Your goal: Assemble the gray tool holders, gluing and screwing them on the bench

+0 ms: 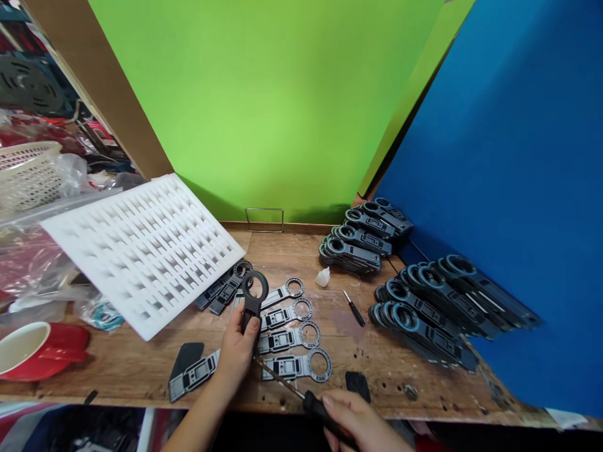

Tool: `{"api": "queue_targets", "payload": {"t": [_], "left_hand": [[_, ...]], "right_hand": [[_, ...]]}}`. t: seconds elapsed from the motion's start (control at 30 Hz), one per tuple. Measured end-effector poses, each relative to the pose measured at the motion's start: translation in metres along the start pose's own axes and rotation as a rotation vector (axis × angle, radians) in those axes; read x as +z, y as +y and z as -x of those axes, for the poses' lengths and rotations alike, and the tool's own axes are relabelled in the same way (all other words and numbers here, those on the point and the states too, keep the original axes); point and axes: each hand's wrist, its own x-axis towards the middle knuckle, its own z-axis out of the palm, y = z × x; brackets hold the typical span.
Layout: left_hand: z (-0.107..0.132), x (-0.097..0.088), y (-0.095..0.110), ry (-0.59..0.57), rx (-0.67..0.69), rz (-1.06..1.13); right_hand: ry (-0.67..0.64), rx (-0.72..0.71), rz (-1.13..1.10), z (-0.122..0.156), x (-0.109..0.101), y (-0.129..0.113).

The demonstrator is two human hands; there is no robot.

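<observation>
The left hand [238, 351] was held with the forearm angled up and the fingers curled. Its grip was closed on a black ring-headed plastic bracket [253, 300], held upright just left of the row of four grey ring-ended frames [292, 333] lying on the worn wooden bench [141, 370]. The right hand [358, 420] lay on the near side of that row, its grip closed around a black-handled screwdriver [313, 402], with the shaft angled toward the left hand.

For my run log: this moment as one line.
left hand grips black ring-ended plastic part | right hand holds black-handled screwdriver | over wooden bench
</observation>
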Motion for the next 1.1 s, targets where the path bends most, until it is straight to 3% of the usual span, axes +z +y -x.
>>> {"api": "queue_targets", "payload": {"t": [0.1, 0.2, 0.3, 0.43, 0.57, 0.73, 0.93, 1.0, 1.1], "left_hand": [[0.003, -0.002, 0.004, -0.066, 0.055, 0.027], [0.007, -0.004, 0.012, -0.102, 0.029, 0.060], [0.010, -0.004, 0.019, -0.061, -0.027, 0.082], [0.014, -0.002, 0.025, 0.025, -0.069, 0.070], [0.014, -0.001, 0.024, 0.040, 0.022, -0.020], [0.006, -0.003, 0.022, 0.001, 0.166, -0.118], [0.003, -0.003, 0.025, 0.030, 0.170, -0.127], [0.002, -0.001, 0.024, 0.026, 0.155, -0.110], [-0.002, 0.002, 0.017, -0.008, 0.037, -0.104]], "right_hand": [[-0.094, 0.190, -0.226, 0.004, -0.003, -0.007], [-0.198, 0.317, -0.344, 0.005, -0.005, -0.011], [-0.174, 0.220, -0.281, 0.005, 0.000, -0.011], [-0.090, 0.038, -0.009, 0.004, 0.009, -0.008], [-0.032, -0.034, 0.221, 0.002, 0.013, -0.003], [0.003, -0.121, 0.346, 0.000, 0.017, -0.002], [0.099, -0.319, 0.488, 0.005, 0.020, -0.011], [0.098, -0.321, 0.478, 0.005, 0.019, -0.012], [0.001, -0.140, 0.300, 0.000, 0.012, -0.011]]}}
